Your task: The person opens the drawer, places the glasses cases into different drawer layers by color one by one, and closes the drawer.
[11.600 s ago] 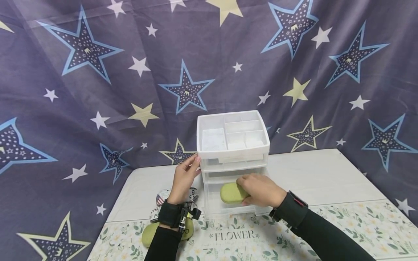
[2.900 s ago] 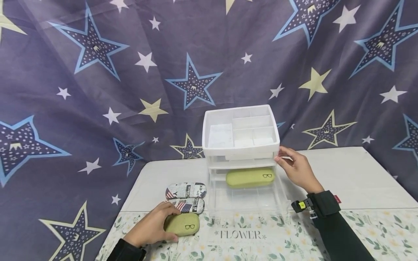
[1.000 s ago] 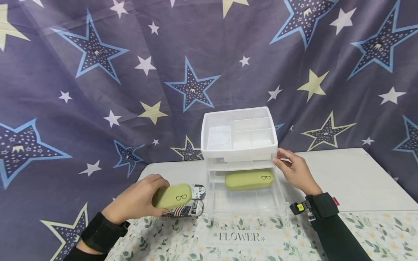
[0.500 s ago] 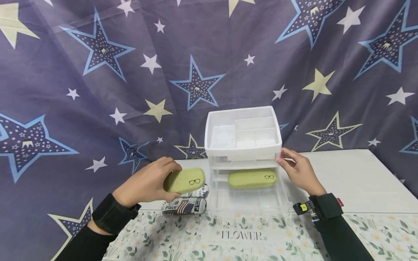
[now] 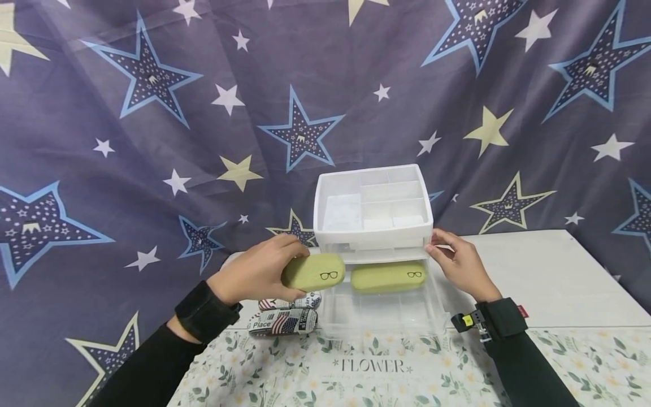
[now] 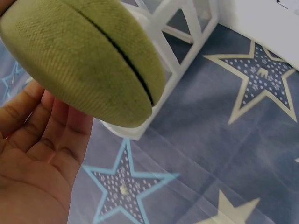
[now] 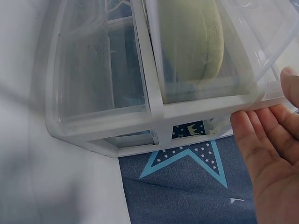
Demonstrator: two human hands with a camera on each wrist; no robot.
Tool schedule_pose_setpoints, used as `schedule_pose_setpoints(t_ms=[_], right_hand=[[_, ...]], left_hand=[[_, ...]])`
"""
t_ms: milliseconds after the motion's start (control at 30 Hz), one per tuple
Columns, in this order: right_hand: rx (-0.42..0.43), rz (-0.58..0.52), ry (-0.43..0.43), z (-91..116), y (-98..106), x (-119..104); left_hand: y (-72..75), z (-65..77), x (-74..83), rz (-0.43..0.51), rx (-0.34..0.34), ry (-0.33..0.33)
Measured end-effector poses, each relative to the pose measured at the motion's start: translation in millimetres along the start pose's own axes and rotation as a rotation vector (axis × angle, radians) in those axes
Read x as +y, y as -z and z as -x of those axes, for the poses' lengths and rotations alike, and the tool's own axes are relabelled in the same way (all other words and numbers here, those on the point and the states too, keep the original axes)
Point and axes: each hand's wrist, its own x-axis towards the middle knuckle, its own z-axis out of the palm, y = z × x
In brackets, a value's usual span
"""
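Note:
My left hand (image 5: 264, 268) holds a green glasses case (image 5: 313, 273) between thumb and fingers, raised at the drawer unit's left side. A seam runs along this case (image 6: 79, 60) in the left wrist view. A second green glasses case (image 5: 389, 277) lies in the pulled-out clear drawer (image 5: 381, 322) of the white drawer unit (image 5: 373, 232). At the unit's right front edge, my right hand (image 5: 465, 268) pinches the frame, thumb on one side and fingers (image 7: 252, 135) below it in the right wrist view.
Two newspaper-print glasses cases, a front one (image 5: 285, 322) and a back one (image 5: 300, 301), lie left of the drawer. The unit's top tray (image 5: 373, 229) has compartments. A floral cloth (image 5: 376, 390) covers the table's front. A star-patterned curtain (image 5: 229, 68) hangs behind.
The left hand has picked up the green glasses case from the table and carried it up and right toward the unit. The other green case went into the drawer earlier; the right hand stays at the unit's edge.

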Motion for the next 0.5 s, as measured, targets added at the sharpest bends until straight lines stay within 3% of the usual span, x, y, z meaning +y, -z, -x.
schedule_pose_setpoints(t_ms=[167,500], right_hand=[[0.006,-0.004,-0.005,1.1,0.9,0.4],[0.000,-0.011,-0.005,-0.7,-0.6,-0.7]], left_hand=[[-10.4,-17.7,5.9,0.005,-0.023,-0.049],[-20.9,-48.2,17.2,0.011,-0.092,-0.062]])
